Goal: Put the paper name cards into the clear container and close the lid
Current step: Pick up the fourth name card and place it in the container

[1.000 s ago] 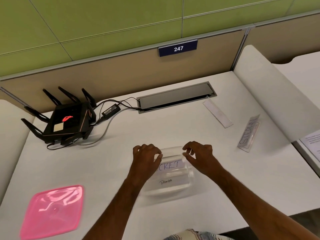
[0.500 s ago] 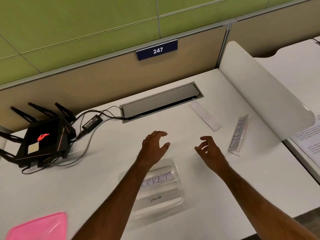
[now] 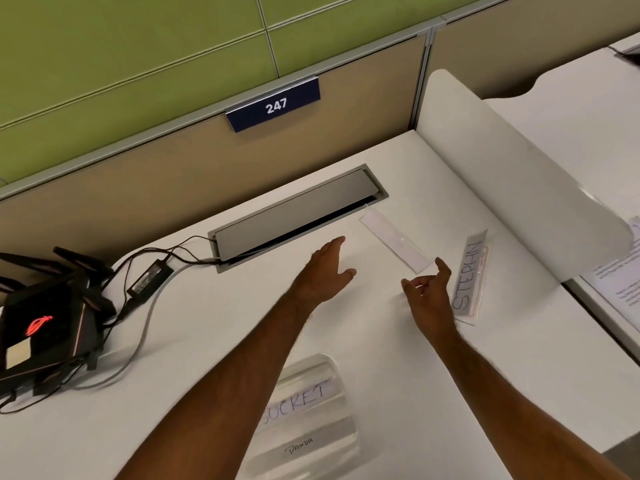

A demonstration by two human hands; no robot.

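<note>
Where green panels back it, the white desk holds a router.

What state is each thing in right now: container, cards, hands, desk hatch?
Clear container: open, no lid on, two cards inside.
Blank card: flat on the desk, outside the container.
STEPHN card: on the desk, outside the container.
Left hand: open, holds nothing.
Right hand: fingers loosely curled, holds nothing.
Desk cable hatch: lid slightly ajar.
Router: powered, red logo lit.
</note>
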